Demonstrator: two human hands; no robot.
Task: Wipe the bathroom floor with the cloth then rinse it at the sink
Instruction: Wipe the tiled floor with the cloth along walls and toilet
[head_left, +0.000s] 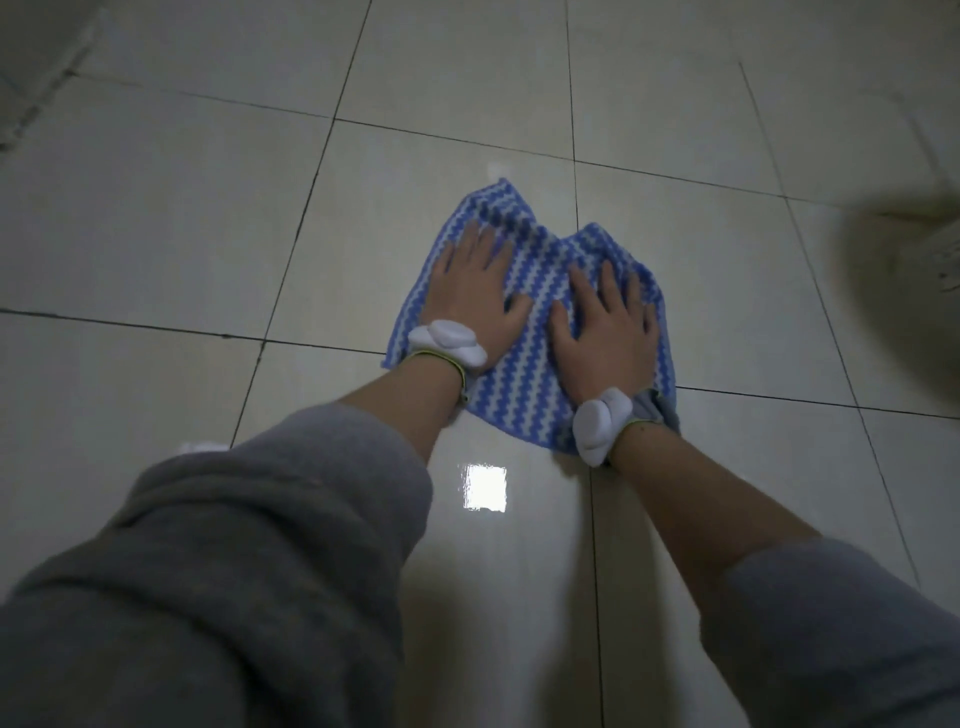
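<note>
A blue and white zigzag-striped cloth lies spread on the pale tiled floor, bunched a little along its far edge. My left hand presses flat on the cloth's left half, fingers straight and spread. My right hand presses flat on its right half in the same way. Both wrists carry white devices on thin bands, and grey sleeves are pushed up my forearms.
Dark grout lines cross the glossy tiles, and a bright square of light reflects on the floor just below the cloth. A blurred pale object sits at the right edge. A wall base runs along the far left corner.
</note>
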